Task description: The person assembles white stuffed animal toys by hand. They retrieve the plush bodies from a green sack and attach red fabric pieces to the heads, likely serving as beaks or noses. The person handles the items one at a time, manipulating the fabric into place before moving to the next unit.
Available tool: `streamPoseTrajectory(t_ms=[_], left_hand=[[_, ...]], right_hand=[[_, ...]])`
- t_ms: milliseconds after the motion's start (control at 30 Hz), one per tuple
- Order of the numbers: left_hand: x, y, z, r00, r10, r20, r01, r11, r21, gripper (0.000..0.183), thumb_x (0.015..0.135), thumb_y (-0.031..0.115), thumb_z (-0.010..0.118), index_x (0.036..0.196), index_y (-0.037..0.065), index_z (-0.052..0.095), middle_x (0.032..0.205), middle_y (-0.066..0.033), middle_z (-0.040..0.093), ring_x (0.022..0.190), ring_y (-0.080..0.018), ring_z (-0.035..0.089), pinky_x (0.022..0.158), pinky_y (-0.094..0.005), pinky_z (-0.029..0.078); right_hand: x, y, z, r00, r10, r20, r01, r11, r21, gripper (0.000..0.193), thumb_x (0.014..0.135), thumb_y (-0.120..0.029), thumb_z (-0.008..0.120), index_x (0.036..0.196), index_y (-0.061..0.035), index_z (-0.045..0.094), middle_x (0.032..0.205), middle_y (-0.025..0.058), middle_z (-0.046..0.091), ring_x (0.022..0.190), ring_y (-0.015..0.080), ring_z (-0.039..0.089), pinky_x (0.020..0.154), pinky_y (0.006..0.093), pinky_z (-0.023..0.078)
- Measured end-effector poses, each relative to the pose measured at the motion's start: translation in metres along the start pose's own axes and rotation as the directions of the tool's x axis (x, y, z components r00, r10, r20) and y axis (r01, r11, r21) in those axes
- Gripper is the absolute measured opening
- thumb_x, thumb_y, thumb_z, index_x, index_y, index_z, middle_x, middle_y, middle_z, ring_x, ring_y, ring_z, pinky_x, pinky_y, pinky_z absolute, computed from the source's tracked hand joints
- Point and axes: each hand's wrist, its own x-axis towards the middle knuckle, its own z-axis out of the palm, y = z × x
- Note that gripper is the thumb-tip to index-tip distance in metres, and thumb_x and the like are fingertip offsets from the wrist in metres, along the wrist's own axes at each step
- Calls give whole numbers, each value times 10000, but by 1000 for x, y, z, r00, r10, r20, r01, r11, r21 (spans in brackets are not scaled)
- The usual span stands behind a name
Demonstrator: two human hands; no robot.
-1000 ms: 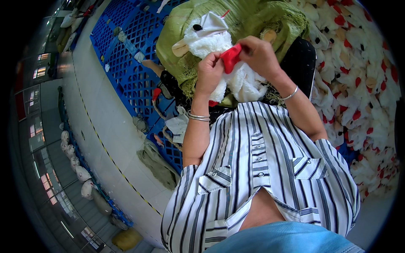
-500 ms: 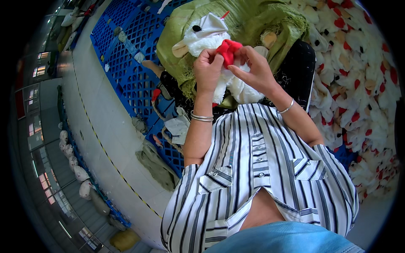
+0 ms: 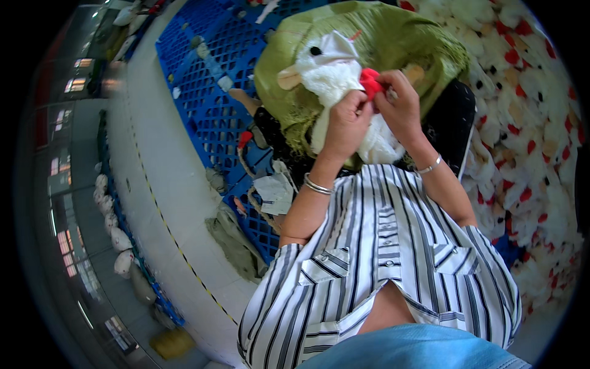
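Observation:
An unstuffed-looking white plush toy (image 3: 333,79) with a black eye and a beige ear lies limp across my lap on a green woven sack (image 3: 279,52). At its side a small red fabric piece (image 3: 370,83) is pinched between my two hands. The left hand (image 3: 349,123), its fingers curled, grips at the lower edge of the red piece. Thumb and fingers of my right hand (image 3: 401,106) close on its right side. Whether the red piece is joined to the toy is hidden by the fingers.
A big heap of white plush pieces with red parts (image 3: 516,123) fills the right side. Blue plastic pallets (image 3: 190,92) lie at the left, with a rope (image 3: 246,163), a pale paper sheet (image 3: 275,194) and a grey-green cloth (image 3: 230,240) nearby.
My left hand has dropped below the red fabric, while the right has shifted its pinch along it. The red piece looks more bunched. The whole view has moved slightly.

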Motion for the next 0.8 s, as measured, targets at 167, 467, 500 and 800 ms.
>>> streamPoseTrajectory(t_ms=[167, 467, 500, 800], left_hand=[[10, -10, -12, 991, -24, -128, 5, 990, -144, 31, 923, 9, 617, 913, -20, 611, 753, -67, 648, 701, -73, 588, 651, -265, 508], [6, 8, -31, 992, 41, 121, -17, 980, -197, 211, 929, 36, 641, 1127, -35, 664, 1108, -51, 659, 896, -86, 628, 781, -231, 523], [6, 6, -32, 991, 41, 127, -21, 987, -157, 223, 922, 31, 646, 1133, -37, 663, 1100, -50, 663, 898, -87, 628, 786, -232, 522], [10, 0, -48, 986, 154, -66, -148, 984, 95, 192, 902, -40, 595, 1065, -33, 695, 911, -62, 695, 803, -90, 627, 752, -228, 510]], right_hand=[[-6, 14, -9, 879, 228, 420, -417, 793, 443, 79, 934, -52, 623, 980, 10, 637, 906, -2, 614, 836, 72, 543, 749, 231, 445], [5, 4, -28, 750, 244, 614, -591, 664, 457, 188, 974, -143, 628, 987, 37, 681, 1002, 29, 639, 876, 102, 575, 812, 250, 457], [6, 7, -27, 792, 193, 579, -523, 703, 482, 163, 959, -122, 640, 1021, 23, 675, 1042, 31, 628, 896, 103, 577, 819, 251, 455], [14, -1, -32, 878, 236, 416, -312, 942, 124, 143, 834, 22, 608, 978, 14, 604, 843, 6, 613, 804, 75, 553, 713, 228, 458]])
